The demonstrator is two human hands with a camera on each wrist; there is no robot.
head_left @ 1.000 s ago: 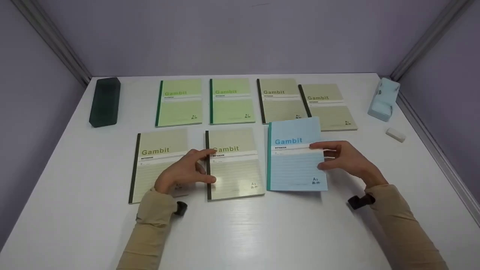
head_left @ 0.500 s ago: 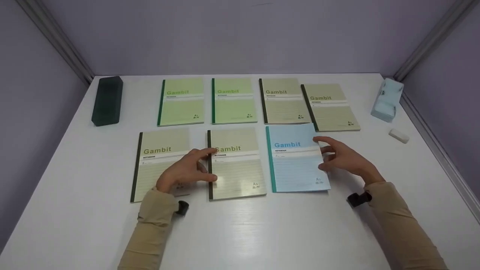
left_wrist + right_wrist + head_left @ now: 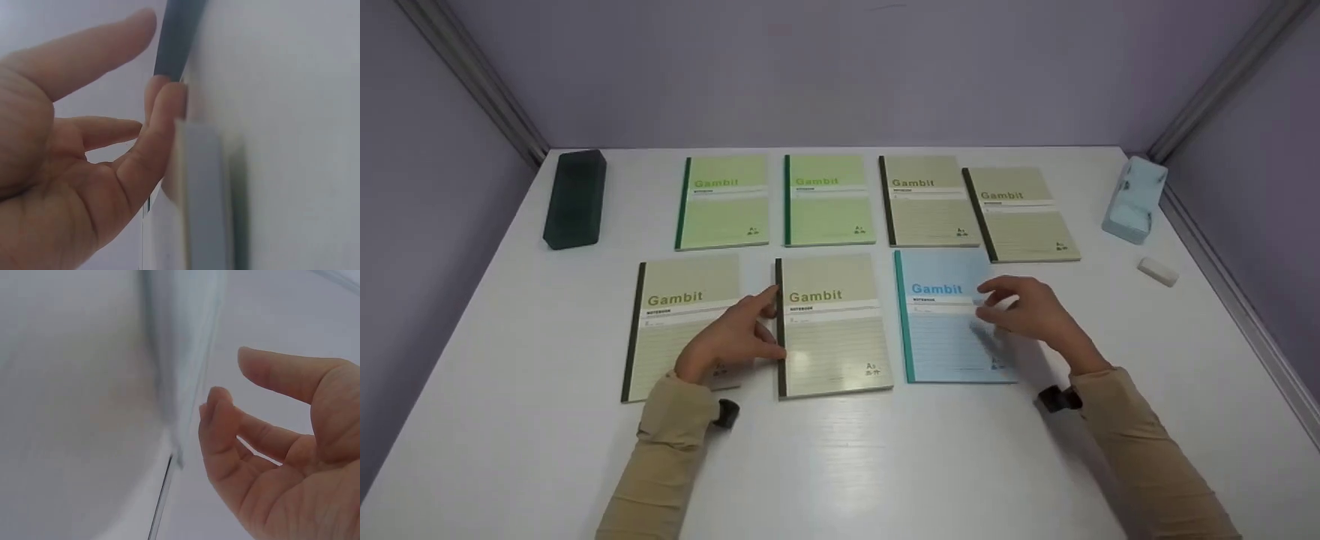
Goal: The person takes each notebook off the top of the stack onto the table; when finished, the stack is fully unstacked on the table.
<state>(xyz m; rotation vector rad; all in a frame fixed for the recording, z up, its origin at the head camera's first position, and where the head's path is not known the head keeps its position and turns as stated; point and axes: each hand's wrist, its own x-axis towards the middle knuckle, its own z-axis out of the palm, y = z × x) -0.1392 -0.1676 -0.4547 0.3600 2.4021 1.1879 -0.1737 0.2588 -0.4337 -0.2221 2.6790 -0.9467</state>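
Observation:
A blue Gambit notebook (image 3: 937, 345) with a teal spine lies at the right end of the front row. Over its right side hovers my right hand (image 3: 1031, 311), fingers loosely bent and holding nothing. In the right wrist view the thumb and fingers stand apart beside the notebook's edge. My left hand (image 3: 731, 337) is at the dark spine of the middle olive notebook (image 3: 832, 345), thumb and fingertips right at that edge. Under the left hand, partly covered, lies another olive notebook (image 3: 682, 285).
Behind are two green notebooks (image 3: 724, 217) (image 3: 830, 217) and two olive ones (image 3: 930, 217) (image 3: 1027, 229), the rightmost slightly turned. A dark green case (image 3: 575, 199) stands at the back left. A light blue case (image 3: 1136, 199) and a white eraser (image 3: 1157, 271) lie at the right.
The blue notebook has come down flat and straightened, and my right hand has let go, shifting left above it. My left fingertips have drawn back from the middle notebook's cover to its spine.

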